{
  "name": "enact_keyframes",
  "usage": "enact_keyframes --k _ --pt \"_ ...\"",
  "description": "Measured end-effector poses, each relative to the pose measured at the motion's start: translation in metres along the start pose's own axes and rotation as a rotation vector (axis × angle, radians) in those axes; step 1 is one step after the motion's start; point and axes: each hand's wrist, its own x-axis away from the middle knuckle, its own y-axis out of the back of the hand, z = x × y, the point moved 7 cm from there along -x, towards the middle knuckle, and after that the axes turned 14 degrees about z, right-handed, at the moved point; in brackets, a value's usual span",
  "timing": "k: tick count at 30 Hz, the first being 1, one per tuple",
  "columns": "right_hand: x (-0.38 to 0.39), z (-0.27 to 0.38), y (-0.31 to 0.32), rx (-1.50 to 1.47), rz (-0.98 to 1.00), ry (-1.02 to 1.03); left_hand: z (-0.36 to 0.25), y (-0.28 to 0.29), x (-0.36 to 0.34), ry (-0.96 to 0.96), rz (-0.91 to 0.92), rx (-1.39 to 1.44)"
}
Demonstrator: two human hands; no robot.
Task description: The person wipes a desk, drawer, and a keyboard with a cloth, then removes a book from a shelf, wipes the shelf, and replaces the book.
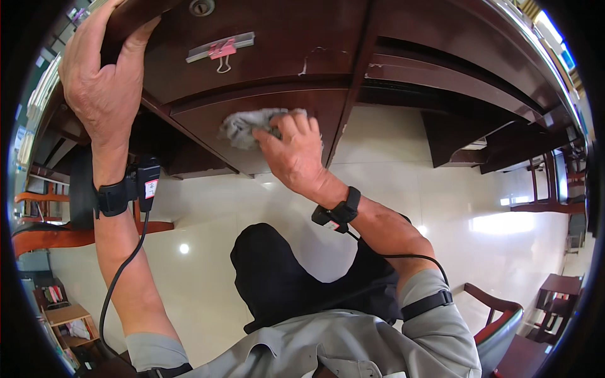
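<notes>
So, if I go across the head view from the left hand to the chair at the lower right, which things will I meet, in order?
Left hand → round metal lock → gray cloth → right hand → chair at the lower right.

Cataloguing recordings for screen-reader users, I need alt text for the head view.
A person's right hand holds a crumpled grey cloth against dark reddish-brown furniture; the left hand rests at its edge, upper left. A pink binder clip shows above the cloth.
</notes>
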Motion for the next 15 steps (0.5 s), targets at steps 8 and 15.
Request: enact_keyframes --k 8,15 --pt "0.049 -0.019 -0.056 0.058 0.172 -0.094 0.004 -0.005 0.001 0.024 0.022 0.006" --pt "0.188 -0.083 -0.201 -0.106 0.424 -0.78 0.018 -0.013 0.004 0.034 0.064 -0.017"
